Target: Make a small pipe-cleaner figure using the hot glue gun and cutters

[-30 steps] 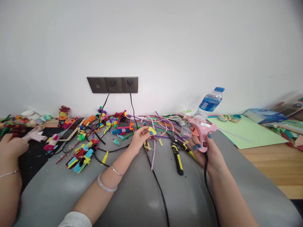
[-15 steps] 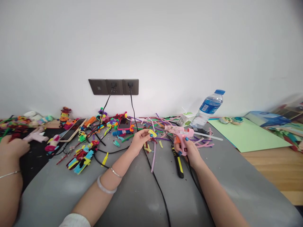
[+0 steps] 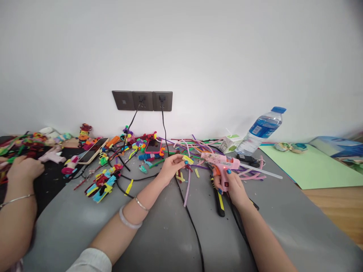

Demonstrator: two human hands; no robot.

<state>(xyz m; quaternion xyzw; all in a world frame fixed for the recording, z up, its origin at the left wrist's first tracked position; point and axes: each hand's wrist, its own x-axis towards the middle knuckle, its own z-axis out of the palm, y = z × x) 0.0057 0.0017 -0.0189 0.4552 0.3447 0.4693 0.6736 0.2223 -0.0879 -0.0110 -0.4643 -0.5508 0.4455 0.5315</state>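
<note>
My left hand [image 3: 169, 167] pinches a small yellow piece [image 3: 187, 159] above the grey mat [image 3: 159, 226]. My right hand [image 3: 231, 184] grips the handle of a pink glue gun [image 3: 221, 161], whose nozzle points left toward the yellow piece, a short gap away. The gun's black cord [image 3: 238, 223] runs back along my right forearm. Loose coloured pipe cleaners [image 3: 187, 181] lie under and between both hands. Black and yellow pliers [image 3: 219, 200] lie just beneath my right hand.
Another person's hand [image 3: 24, 170] rests at the far left by a pile of colourful craft figures [image 3: 103, 183]. Two phones [image 3: 93, 150] lie near the wall sockets [image 3: 141, 100]. A water bottle [image 3: 262, 128], a small carton [image 3: 231, 142] and green paper [image 3: 312, 166] sit to the right.
My right hand has brought the glue gun down and leftward from beside the bottle to close by the yellow piece. My left hand has barely moved. The view has shifted slightly.
</note>
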